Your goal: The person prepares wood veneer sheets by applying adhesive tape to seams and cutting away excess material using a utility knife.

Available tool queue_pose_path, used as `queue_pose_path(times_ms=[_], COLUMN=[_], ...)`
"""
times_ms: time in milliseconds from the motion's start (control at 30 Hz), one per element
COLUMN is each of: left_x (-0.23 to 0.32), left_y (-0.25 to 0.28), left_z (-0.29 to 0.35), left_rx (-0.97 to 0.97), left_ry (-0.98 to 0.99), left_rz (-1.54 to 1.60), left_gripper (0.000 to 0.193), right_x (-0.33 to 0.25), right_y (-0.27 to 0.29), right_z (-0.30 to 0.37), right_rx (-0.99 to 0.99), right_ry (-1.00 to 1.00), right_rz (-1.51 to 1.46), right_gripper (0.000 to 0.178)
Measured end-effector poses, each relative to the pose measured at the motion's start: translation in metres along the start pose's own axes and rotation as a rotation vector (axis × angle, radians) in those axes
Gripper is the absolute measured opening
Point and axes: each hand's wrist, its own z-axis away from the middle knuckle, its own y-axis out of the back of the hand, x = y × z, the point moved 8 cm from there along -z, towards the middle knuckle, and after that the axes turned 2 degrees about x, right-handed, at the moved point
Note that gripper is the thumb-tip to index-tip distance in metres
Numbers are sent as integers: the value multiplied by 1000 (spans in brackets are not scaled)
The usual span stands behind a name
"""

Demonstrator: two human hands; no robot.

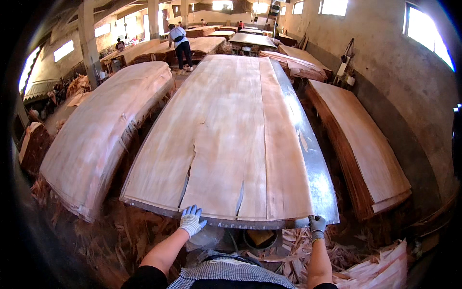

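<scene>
A large layer of pale wood veneer covers most of a long metal-topped table. Two splits open in it at the near end, and a narrower veneer strip lies along its right side. My left hand, in a white and blue-grey glove, rests with fingers stretched on the veneer's near edge, beside the left split. At the near right corner my right hand, in a grey glove, has its fingers curled on the strip's corner at the table edge. Its fingertips are partly hidden.
Veneer stacks stand to the left and right. Scraps litter the floor, and a dark bucket sits under the near edge. Another person bends over a stack at the far left. A wall runs along the right.
</scene>
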Motion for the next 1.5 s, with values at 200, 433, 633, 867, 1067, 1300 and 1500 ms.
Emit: queue_pose_path(times_ms=[200, 433, 633, 867, 1067, 1300, 1500], left_x=[1, 19, 2, 6, 12, 4, 107], left_y=[-1, 17, -5, 12, 7, 8, 150], left_z=[6, -13, -3, -6, -17, -31, -13], left_rx=[-92, -111, -122, -144, -307, -452, -580], left_ry=[-5, 5, -6, -25, -67, -174, -626], left_rz=[-70, -35, -95, -180, -198, -138, 49], left_gripper=[68, 68, 69, 66, 61, 45, 49], right_x=[53, 87, -11, 5, -8, -102, -32], right_y=[87, 105, 21, -9, -46, -13, 29], right_z=[45, 15, 37, 154, 162, 148, 248], right_rx=[191, 59, -158, -114, 2, 186, 256], right_ry=[-78, -33, -185, -2, 109, 326, -52], right_rz=[564, 357, -204, 86, 144, 602, 516], right_gripper=[28, 32, 31, 32, 29, 18, 22])
